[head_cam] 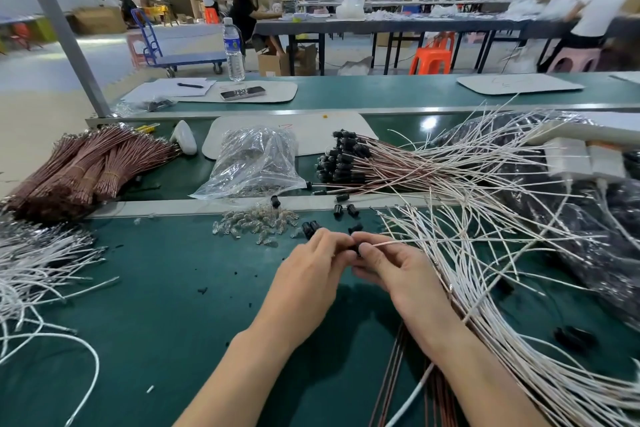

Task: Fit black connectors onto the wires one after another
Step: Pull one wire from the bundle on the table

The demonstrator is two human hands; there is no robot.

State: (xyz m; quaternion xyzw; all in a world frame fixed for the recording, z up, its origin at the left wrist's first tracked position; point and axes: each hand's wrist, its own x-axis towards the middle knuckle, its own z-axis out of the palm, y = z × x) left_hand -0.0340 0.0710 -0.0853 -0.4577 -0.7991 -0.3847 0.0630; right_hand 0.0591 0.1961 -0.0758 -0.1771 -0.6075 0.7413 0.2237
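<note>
- A black connector [355, 248] is held over the green table [156, 288], between two hands brought together at the middle of the bench.
- The connector is pinched by the curled fingers of the left hand [311, 263], and part of it is hidden by the fingertips.
- A thin wire [389, 244] is pinched between thumb and forefinger of the right hand [391, 269]. Its end meets the connector and its length trails off to the right.
- Just beyond the hands, loose connectors [352, 209] are scattered beside a heap of small clear parts [252, 224].
- To the right, a tangle of pale wires [485, 270] is spread across the table.
- Farther back, capped wires [341, 163] are piled next to a clear plastic bag [256, 163].
- At the left, brown wire bundles [86, 166] are stacked, with white wires [34, 260] fanned out nearer the edge.
</note>
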